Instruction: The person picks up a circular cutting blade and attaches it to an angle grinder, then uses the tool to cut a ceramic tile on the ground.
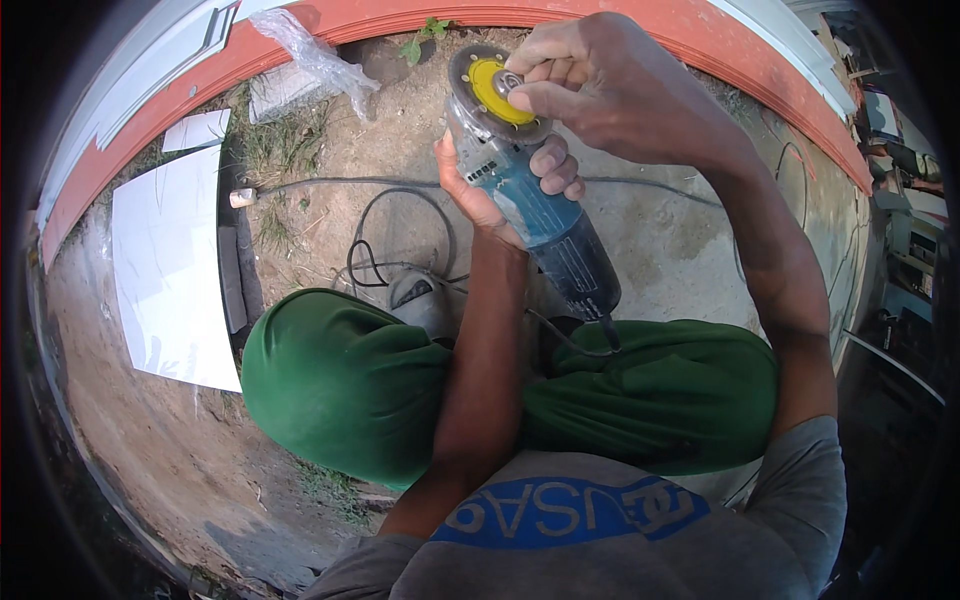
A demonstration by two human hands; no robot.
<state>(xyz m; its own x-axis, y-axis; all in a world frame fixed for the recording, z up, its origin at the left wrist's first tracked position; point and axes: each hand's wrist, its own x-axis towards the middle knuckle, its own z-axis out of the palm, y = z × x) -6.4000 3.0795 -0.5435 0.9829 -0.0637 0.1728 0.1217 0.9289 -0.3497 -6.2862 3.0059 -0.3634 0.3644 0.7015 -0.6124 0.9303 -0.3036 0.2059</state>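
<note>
Grey lettering [556, 507], blue chest band [575, 533], grey shirt [610, 570]

White panel [165, 270], crumpled clear plastic [318, 58]

The left hand [480, 207] curls in a grip, the right hand [630, 97] pinching.

An outdoor yard beside a bldg., used as a makeshift work spot, is shown. The ground [660, 255] is made up of bare dirt & rough concrete, w/ grass [285, 140] & a small green plant [427, 38] rooted along the edge. It is bordered by a wall band [370, 17] painted orange-red, pale above. Work use is indicated by a hand-held grinder [580, 262], a cord [330, 181] laid across the ground, a white panel [170, 265] set at lt., crumpled plastic [318, 58], & misc. clutter [908, 225] piled at far rt.
</note>
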